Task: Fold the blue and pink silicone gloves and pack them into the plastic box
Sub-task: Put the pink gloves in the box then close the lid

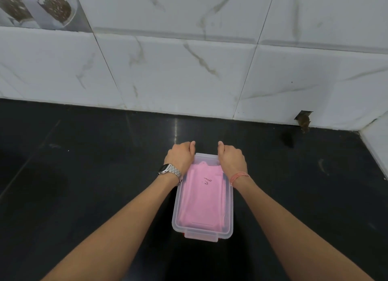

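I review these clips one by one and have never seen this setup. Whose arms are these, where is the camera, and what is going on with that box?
No machine here: a person wears one camera on the head, looking forward and down at their own arms. On the black counter by a tiled wall sits a clear plastic box with its lid on; a folded pink glove shows through it. The left hand, wristwatch on that wrist, and the right hand curl over the box's far corners, seemingly pressing the lid down. No blue glove is clearly visible.
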{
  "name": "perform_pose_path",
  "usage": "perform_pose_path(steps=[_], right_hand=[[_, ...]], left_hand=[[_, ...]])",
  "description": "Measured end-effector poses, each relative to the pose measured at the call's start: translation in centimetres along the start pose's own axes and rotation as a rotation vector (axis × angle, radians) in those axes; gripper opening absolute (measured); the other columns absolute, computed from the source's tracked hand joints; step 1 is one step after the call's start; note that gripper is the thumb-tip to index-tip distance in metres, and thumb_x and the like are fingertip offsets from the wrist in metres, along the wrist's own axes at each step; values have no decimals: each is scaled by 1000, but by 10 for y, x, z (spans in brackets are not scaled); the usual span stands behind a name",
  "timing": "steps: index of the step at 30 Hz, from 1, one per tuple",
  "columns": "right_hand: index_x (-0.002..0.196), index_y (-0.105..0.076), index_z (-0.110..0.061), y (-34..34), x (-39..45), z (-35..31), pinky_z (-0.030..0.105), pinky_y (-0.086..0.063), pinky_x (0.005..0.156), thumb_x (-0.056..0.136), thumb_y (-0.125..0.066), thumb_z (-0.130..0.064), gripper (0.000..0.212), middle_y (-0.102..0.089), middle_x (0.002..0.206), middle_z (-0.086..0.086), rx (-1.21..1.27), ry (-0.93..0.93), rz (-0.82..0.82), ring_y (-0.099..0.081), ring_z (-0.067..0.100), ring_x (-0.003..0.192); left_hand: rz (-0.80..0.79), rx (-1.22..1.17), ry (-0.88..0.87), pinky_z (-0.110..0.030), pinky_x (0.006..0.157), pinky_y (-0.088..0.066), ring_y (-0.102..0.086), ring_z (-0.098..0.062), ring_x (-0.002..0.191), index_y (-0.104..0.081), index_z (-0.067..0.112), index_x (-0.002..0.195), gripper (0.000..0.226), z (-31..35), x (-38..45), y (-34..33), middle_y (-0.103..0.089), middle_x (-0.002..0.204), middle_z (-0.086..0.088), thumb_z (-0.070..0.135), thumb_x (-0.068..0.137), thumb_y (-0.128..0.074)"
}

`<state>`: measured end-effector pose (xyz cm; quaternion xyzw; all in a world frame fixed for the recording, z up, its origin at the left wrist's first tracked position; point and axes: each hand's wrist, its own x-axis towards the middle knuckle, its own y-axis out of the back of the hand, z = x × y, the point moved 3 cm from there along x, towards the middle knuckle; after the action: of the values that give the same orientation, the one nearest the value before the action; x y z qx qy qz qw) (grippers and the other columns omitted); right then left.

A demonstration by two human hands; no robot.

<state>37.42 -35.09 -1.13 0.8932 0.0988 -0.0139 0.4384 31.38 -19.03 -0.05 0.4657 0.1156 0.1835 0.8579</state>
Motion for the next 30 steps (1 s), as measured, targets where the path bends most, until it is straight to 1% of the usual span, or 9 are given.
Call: perform_pose_path(steps=[8,10,12,15,17,21,23,27,30], right_hand=[[67,-51,-13,5,-10,-4,35,-47,55,103,-32,-36,47,-50,58,1,-20,74,47,-49,16,54],[85,-52,-16,11,-26,-9,36,-48,62,103,-34,-33,31,-59,77,2,-83,154,68,-56,18,69],[118,-53,-20,15,-51,-6,39,-51,89,102,-38,-32,25,-59,123,4,-127,217,61,-56,20,107],[149,-24,-26,14,-104,9,39,-25,115,101,-34,-44,52,-17,161,-2,-176,301,-14,-21,15,145],[153,-7,-31,14,-138,20,35,-12,117,99,-31,-52,63,1,164,-9,-167,335,-105,-2,10,149],[149,15,-45,23,-168,41,32,1,111,90,-42,-65,84,30,152,-29,-107,336,-332,27,-8,138],[145,23,-46,35,-162,44,35,1,110,83,-51,-68,99,38,143,-34,-166,330,-448,34,-11,133],[149,25,-30,50,-140,32,49,-6,118,71,-69,-66,127,36,153,-17,-379,284,-631,32,4,136],[148,28,-23,54,-135,19,47,-8,120,72,-72,-61,132,37,155,-8,-423,294,-705,29,11,142]], left_hand=[[54,0,-38,-29,46,-31,-50,-25,56,-45,17,66,39,1,-7,2,-52,64,-1,34,100,-35],[81,49,-121,-34,58,-46,-57,-24,76,-57,17,89,26,5,-16,10,-60,88,-3,31,99,-38],[89,81,-202,-38,80,-51,-55,-24,104,-57,18,117,28,2,-36,15,-58,118,-3,32,98,-41],[20,160,-289,-43,102,-40,-36,-21,134,-41,25,139,48,-12,-87,15,-39,148,1,47,96,-38],[-98,207,-330,-41,110,-24,-13,-16,145,-27,32,147,59,-28,-120,17,-18,159,7,59,94,-30],[-325,241,-406,-36,112,-2,23,-2,143,1,42,150,76,-54,-155,37,16,156,22,75,85,-21],[-427,281,-437,-33,113,2,30,-2,140,9,42,148,84,-56,-157,48,20,154,25,80,80,-21],[-478,405,-439,-33,116,2,32,-8,139,14,40,145,85,-47,-150,58,21,153,24,70,84,-38],[-489,452,-432,-35,117,2,29,-12,140,12,34,148,90,-38,-143,57,21,152,20,64,86,-46]])
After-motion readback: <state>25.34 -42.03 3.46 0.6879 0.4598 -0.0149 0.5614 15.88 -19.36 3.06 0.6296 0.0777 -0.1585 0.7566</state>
